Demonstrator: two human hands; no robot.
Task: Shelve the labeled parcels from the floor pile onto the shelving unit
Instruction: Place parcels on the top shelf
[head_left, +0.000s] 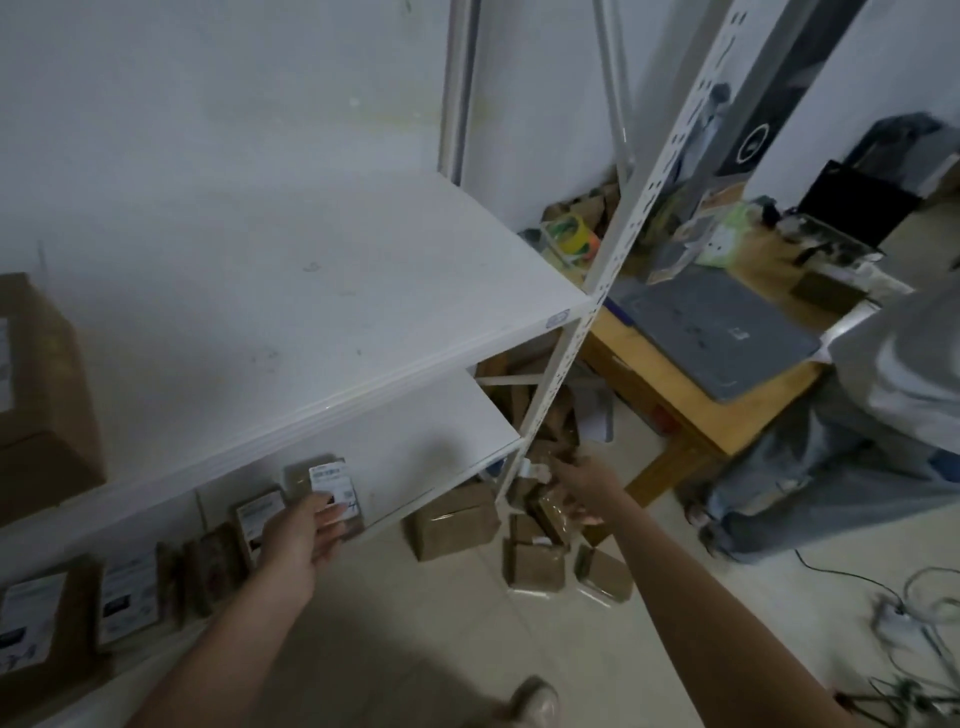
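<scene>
My left hand (304, 532) holds a small brown parcel with a white label (326, 486) upright on the lower shelf (436, 441) of the white shelving unit, at the right end of a row of several labeled parcels (130, 597). My right hand (582, 491) reaches down into the floor pile of brown parcels (535, 561) beside the shelf post and grips a small brown parcel (551, 514) there.
The upper shelf (311, 312) carries a large cardboard box (41, 395) at the left. A wooden table (675, 395) with a grey laptop stands to the right. Another person in jeans (831, 467) stands by it. Cables (914, 623) lie on the tiled floor. My shoe (535, 701) shows below.
</scene>
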